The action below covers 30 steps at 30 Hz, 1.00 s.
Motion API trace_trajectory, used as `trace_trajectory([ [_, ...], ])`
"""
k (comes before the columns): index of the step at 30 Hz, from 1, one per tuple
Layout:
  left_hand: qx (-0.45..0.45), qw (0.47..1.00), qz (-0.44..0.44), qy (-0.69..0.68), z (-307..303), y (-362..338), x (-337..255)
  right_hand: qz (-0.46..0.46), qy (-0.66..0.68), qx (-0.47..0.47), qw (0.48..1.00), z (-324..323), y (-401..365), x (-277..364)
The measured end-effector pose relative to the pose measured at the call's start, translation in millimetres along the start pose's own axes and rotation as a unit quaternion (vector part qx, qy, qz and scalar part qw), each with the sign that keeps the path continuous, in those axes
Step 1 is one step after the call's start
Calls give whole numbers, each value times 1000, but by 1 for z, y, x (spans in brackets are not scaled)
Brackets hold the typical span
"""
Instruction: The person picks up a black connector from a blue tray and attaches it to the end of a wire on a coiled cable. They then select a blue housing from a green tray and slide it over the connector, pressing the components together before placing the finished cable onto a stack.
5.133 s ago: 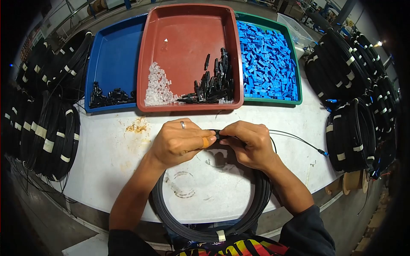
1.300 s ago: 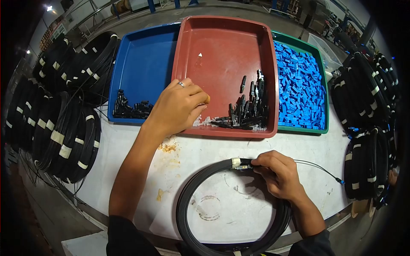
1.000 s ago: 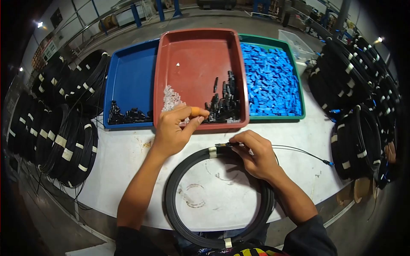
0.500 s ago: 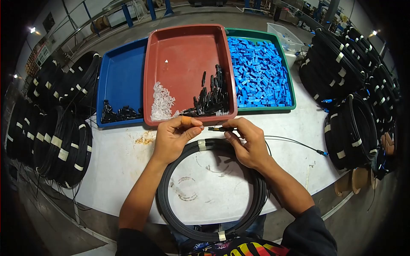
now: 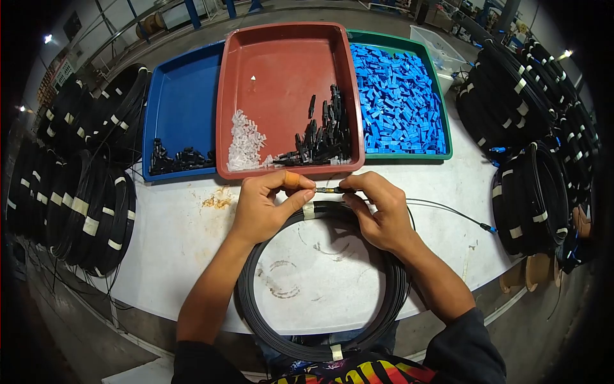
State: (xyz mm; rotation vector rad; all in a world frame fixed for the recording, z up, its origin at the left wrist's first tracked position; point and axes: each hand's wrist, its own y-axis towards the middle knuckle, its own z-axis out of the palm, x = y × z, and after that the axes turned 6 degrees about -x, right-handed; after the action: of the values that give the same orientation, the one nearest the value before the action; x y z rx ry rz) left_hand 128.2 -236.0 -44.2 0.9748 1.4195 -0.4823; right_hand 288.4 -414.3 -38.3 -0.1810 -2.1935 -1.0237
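A small dark connector [image 5: 328, 190] with a yellowish spot bridges the gap between the fingertips of both hands. My left hand [image 5: 272, 201], an orange wrap on one finger, pinches a tiny piece at the connector's left end; the fingers mostly hide it. My right hand [image 5: 380, 208] is closed on the connector's right end. Below them a black cable coil [image 5: 252, 288], bound with pale tape, lies over the table's front edge. A thin cable runs right from my right hand's side to a blue-tipped end [image 5: 487, 228].
A red tray [image 5: 288, 70] holds clear and black pieces. Beside it are a blue tray [image 5: 185, 96] with black pieces and a green tray [image 5: 448, 137] full of blue connectors. Taped black coils stack at left [image 5: 80, 211] and right [image 5: 527, 198]. Stains mark the white table [image 5: 173, 243].
The gap between the hands has narrowed, and the left fingertips now meet the connector's left end. The view has shifted slightly, with trays higher in the picture.
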Motion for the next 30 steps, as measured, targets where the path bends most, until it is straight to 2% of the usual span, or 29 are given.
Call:
trace_trajectory([
  [8,8,995,49,85,-1,-4,-5,-78,-68,-10,995,0,-2,-1],
  [13,-23,996,88,24,7,-2,-5,-68,-46,9,997,-3,-1,-1],
  [15,-13,993,91,80,7,-3,-8,-60,-40,19,997,-4,0,-2],
  [19,-17,990,110,86,9,-5,-9,-23,-14,21,999,-3,0,-4],
  [22,26,982,136,127,5,-4,-15,-25,-36,8,999,-1,-1,-6],
  [24,50,967,188,166,5,-2,-20,-30,-48,-2,998,-1,-2,-7],
  [30,70,979,156,112,6,-5,-11,-31,-3,61,998,-4,-1,-6],
])
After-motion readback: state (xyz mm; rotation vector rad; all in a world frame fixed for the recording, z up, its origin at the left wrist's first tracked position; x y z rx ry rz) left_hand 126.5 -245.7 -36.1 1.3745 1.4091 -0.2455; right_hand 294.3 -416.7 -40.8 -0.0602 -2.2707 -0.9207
